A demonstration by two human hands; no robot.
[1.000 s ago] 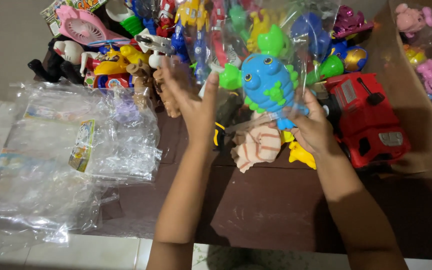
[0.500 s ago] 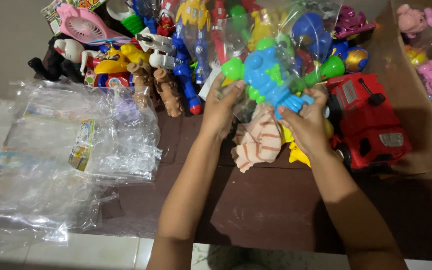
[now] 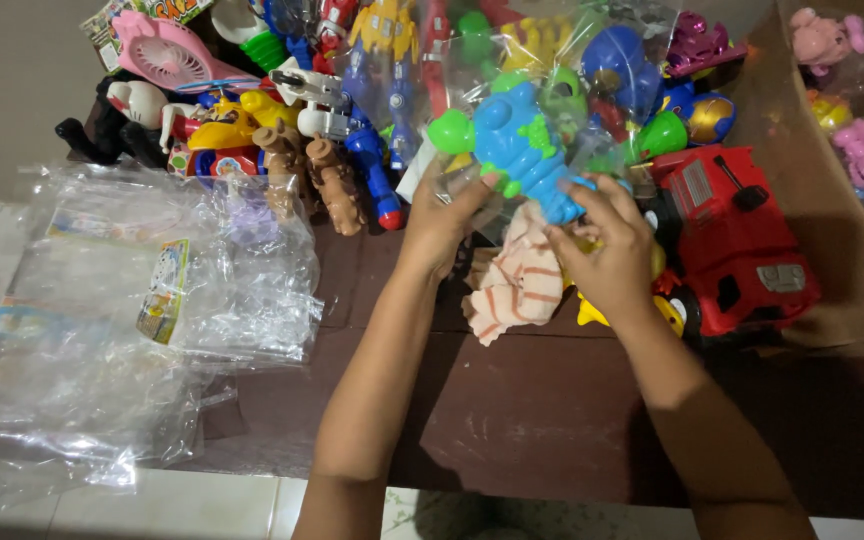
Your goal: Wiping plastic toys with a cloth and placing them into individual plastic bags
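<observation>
A blue plastic toy creature (image 3: 520, 140) with green limbs, wrapped in clear plastic, is held up over the dark table (image 3: 542, 420). My left hand (image 3: 444, 215) grips its left side and the wrapping there. Fingers of my right hand (image 3: 607, 240) close on its lower right end. Just below the hands lies a pale striped toy figure (image 3: 517, 285), with a yellow toy (image 3: 592, 312) partly hidden under my right hand.
A red toy fire truck (image 3: 737, 245) sits right of my hands. A heap of bagged toys (image 3: 592, 50) fills the back, with brown toy figures (image 3: 327, 180) and a pink fan (image 3: 157, 45) at left. Empty clear bags (image 3: 142, 300) cover the left. Pink toys (image 3: 857, 140) lie far right.
My left hand, open and apart from the blue toy a second ago, has closed on its left side. Both hands have lifted the toy slightly and turned it.
</observation>
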